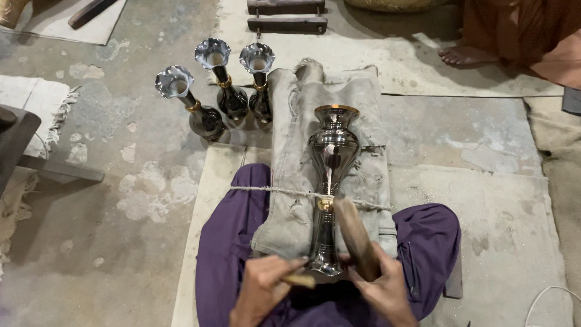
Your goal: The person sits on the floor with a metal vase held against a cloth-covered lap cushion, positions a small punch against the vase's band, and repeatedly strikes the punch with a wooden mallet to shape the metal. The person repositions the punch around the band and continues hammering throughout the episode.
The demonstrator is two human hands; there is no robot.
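A tall polished metal vase (332, 151) with brass bands lies along a grey padded cloth (290, 157) over my outstretched legs in purple trousers, its mouth pointing away from me. A cord (266, 190) crosses the cloth and the vase's neck. My left hand (264, 290) pinches a small pale tool against the vase's flared base. My right hand (382, 289) grips a wooden mallet (354, 233), its head raised over the lower stem.
Three similar dark vases (206, 118) with fluted silver mouths stand upright on the concrete floor at the upper left. Woven mats cover the floor. Another person's bare foot (465, 56) rests at the upper right. Wooden bars (287, 23) lie at the top.
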